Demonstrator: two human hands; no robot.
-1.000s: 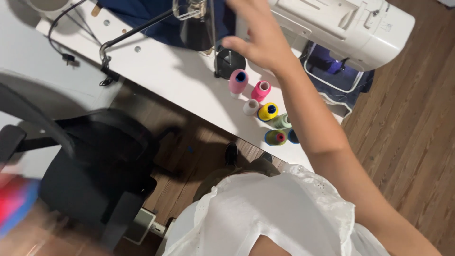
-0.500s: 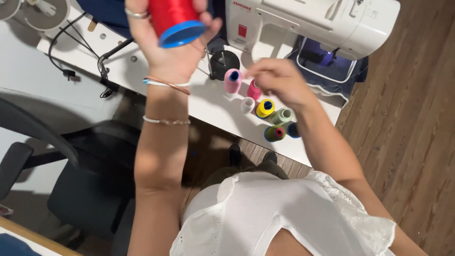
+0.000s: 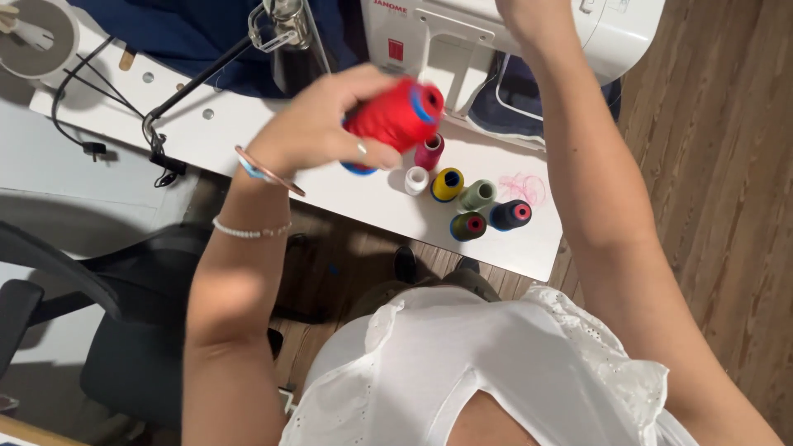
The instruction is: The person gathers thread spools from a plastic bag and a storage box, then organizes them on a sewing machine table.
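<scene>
The left hand [image 3: 330,124] has its fingers [image 3: 376,153] clenched around a red thread spool [image 3: 392,116] with a blue core, held tilted above the white desk [image 3: 347,194] near its front edge. Just beyond it, 6 smaller spools [image 3: 462,194] stand clustered by the desk's front right corner, before the white sewing machine [image 3: 462,41]. The right hand reaches up to the machine, mostly out of view, so its fingers cannot be judged.

On the white surface [image 3: 248,140], a cluster of small thread spools [image 3: 467,201] stands before the white sewing machine [image 3: 462,41]; the black office chair [image 3: 99,330] sits left, below the surface.
</scene>
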